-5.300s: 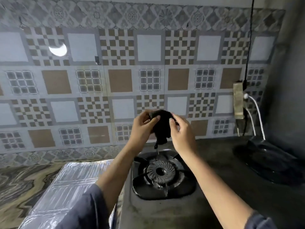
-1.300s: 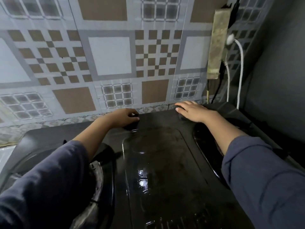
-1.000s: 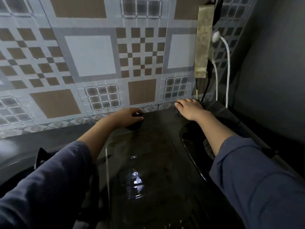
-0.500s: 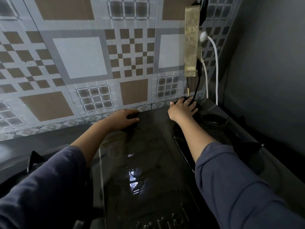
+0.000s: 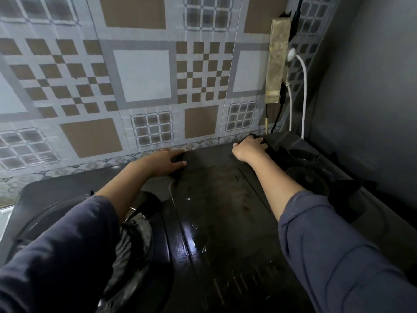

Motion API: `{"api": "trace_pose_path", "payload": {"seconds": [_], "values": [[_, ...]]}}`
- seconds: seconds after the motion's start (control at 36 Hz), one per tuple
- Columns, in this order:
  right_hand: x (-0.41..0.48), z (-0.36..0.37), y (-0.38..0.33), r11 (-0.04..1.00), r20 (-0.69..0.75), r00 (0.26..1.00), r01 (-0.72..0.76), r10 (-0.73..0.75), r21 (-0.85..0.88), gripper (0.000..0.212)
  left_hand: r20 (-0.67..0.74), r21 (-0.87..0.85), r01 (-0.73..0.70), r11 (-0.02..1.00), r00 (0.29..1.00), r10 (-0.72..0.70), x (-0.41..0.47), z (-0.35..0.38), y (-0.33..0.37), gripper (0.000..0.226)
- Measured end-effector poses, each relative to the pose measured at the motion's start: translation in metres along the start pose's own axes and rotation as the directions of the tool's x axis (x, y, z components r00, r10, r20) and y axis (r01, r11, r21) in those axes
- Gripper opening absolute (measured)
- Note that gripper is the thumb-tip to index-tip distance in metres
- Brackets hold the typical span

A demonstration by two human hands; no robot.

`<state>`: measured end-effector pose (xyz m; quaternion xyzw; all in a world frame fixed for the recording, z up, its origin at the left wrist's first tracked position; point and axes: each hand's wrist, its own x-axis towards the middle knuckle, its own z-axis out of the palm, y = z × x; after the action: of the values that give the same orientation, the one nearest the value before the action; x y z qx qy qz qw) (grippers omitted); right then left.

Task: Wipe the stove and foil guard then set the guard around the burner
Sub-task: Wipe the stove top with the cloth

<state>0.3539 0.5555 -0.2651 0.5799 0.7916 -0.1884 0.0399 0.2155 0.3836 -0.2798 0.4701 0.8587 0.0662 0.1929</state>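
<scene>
The black gas stove (image 5: 214, 211) fills the lower view, and its middle panel is wet and glossy. My right hand (image 5: 248, 147) presses a dark cloth (image 5: 269, 148) onto the stove's back right corner, just behind the right burner (image 5: 304, 177). My left hand (image 5: 162, 161) is at the middle of the stove's back rim, fingers behind the edge and thumb on top. The left burner (image 5: 137, 224) is partly hidden by my left sleeve. A pale sliver at the far left edge may be the foil guard (image 5: 5, 220).
The tiled wall (image 5: 144, 75) rises right behind the stove. A grimy power strip (image 5: 276, 62) hangs on it, with white cables (image 5: 303, 93) dropping behind the back right corner. A grey side wall (image 5: 372, 98) closes in the right side.
My right hand has slid the cloth to the right along the back edge into the corner. The left hand has stayed on the back rim. Earlier, both hands held the cloth above the burner.
</scene>
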Motion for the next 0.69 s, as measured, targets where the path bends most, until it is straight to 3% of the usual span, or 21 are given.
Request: {"api": "trace_pose_path", "payload": {"seconds": [0.17, 0.33, 0.69], "values": [[-0.021, 0.002, -0.015, 0.997, 0.008, 0.998, -0.064, 0.065, -0.033, 0.070, 0.006, 0.088, -0.007, 0.996, 1.000, 0.006, -0.009, -0.007, -0.018, 0.060], [-0.038, 0.009, -0.011, 0.999, -0.027, 0.999, -0.028, 0.028, -0.019, 0.066, 0.004, 0.086, -0.043, 0.995, 0.999, 0.043, -0.015, -0.007, -0.028, 0.061], [-0.086, 0.041, 0.003, 0.980, -0.110, 0.974, 0.198, -0.197, -0.005, 0.061, -0.021, 0.082, -0.054, 0.995, 0.998, 0.056, -0.028, -0.004, -0.044, 0.061]]}}
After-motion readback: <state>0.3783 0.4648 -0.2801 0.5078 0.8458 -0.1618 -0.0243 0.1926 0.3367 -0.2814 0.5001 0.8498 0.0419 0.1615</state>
